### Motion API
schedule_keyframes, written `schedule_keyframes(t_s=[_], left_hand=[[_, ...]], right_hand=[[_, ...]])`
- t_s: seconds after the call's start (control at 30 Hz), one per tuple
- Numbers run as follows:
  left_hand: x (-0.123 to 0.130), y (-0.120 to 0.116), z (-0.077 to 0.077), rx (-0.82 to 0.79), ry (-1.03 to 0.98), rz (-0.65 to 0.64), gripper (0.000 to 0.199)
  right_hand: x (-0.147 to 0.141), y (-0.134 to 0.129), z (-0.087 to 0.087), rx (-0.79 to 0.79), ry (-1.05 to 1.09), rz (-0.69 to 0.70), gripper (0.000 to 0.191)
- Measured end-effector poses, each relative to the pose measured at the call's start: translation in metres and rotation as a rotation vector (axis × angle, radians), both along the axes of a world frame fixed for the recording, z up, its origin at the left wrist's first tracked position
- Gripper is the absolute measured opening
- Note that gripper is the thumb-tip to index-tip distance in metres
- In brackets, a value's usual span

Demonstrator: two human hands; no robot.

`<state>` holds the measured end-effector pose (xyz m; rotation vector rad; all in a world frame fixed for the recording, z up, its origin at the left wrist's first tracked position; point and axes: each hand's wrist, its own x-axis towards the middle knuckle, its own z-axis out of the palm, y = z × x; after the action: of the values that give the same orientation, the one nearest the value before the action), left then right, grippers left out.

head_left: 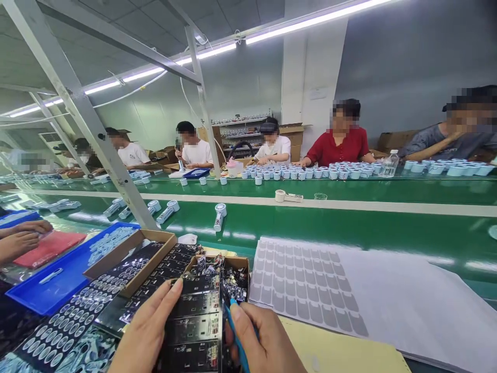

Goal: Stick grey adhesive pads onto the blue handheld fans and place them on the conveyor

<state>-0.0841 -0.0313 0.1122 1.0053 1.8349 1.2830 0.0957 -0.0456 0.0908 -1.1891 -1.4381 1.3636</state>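
Note:
At the bottom centre, my left hand [149, 324] grips the left edge of a black circuit board panel [196, 329], thumb on top. My right hand [258, 334] is closed round a blue-handled tool [239, 336] at the panel's right edge; the tool's dark tip lies against that edge. Just behind the panel is a cardboard box [243, 263] of small circuit boards. Further black panels [171, 267] lie to the left of it.
A blue tray [66, 290] stands at the left, near another person's hands [23, 238]. Grey sticker sheets [303, 285] lie at the right. Across the green conveyor [318, 228], several people sit behind rows of light-blue cups [303, 173]. A metal post [104, 145] rises at left.

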Motion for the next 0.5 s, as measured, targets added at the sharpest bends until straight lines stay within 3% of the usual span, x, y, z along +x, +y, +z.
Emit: schedule_keyframes(t_s=[0.07, 0.13, 0.17, 0.3, 0.4, 0.5], left_hand=[[0.010, 0.000, 0.004, -0.156, -0.281, -0.081, 0.047], [0.014, 0.001, 0.004, -0.212, -0.426, -0.220, 0.043], [0.014, 0.002, 0.003, -0.192, -0.432, -0.229, 0.041], [0.005, 0.014, -0.001, -0.015, -0.230, -0.017, 0.032], [-0.004, 0.023, -0.001, 0.025, -0.155, -0.024, 0.033], [-0.009, 0.028, -0.002, 0.060, -0.135, -0.031, 0.035]], right_hand=[[-0.001, 0.001, 0.013, -0.107, 0.185, 0.052, 0.071], [0.000, 0.005, 0.023, -0.131, 0.243, 0.083, 0.070], [0.001, 0.007, 0.026, -0.124, 0.213, 0.081, 0.069], [0.007, 0.013, 0.021, -0.079, -0.018, 0.053, 0.066], [0.009, 0.012, 0.008, 0.017, -0.125, 0.110, 0.065], [0.007, 0.011, -0.001, 0.131, -0.185, 0.079, 0.063]])
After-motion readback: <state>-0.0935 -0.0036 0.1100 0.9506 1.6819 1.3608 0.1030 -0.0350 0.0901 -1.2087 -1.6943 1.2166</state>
